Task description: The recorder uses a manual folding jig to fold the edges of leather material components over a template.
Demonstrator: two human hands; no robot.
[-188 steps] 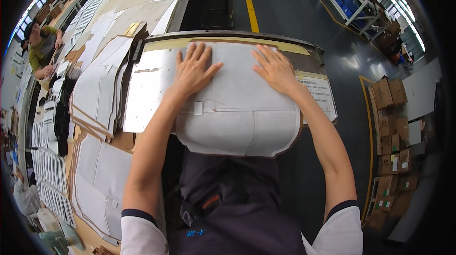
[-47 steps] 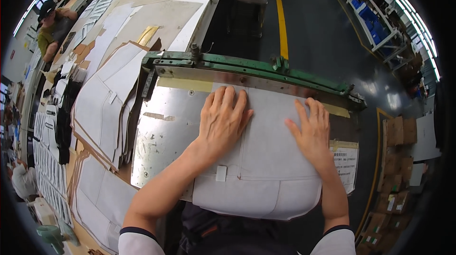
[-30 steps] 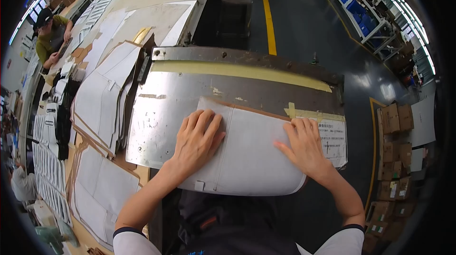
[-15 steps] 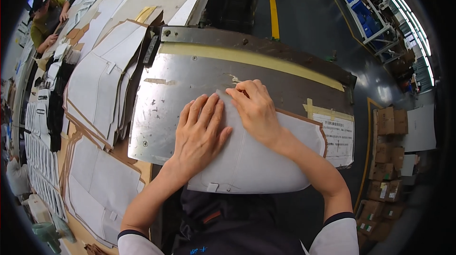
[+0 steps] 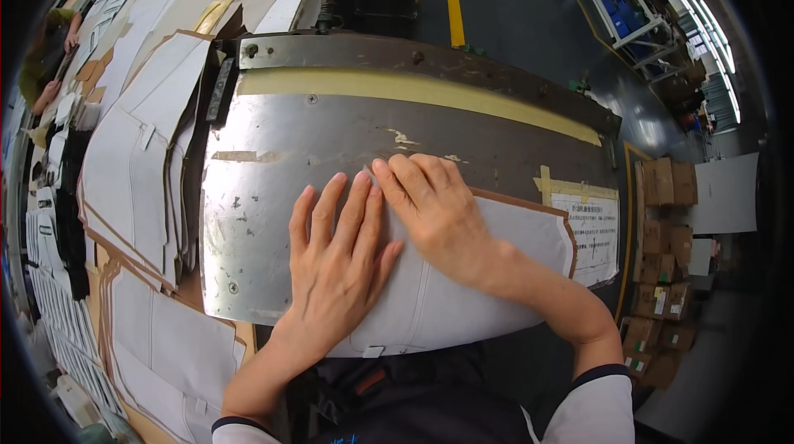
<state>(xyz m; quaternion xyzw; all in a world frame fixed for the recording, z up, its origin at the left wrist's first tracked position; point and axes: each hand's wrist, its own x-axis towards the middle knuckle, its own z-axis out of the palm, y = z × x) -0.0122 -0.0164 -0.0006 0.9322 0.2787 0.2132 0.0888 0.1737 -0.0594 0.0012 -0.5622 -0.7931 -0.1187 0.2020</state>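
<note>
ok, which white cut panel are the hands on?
The panel on the metal plate, under both hands; the other panels lie stacked on the left.

I see a white rectangular label sheet (image 5: pixel 595 233) taped with yellowish strips onto the metal plate's right end. Beyond it, brown cardboard boxes (image 5: pixel 657 229) with small white labels stand stacked on the floor at right.

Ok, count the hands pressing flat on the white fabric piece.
2. The left hand lies flat on the white fabric piece, left of its middle; the right hand presses beside it, at the upper left edge, fingers toward the metal plate. None look hidden.
</note>
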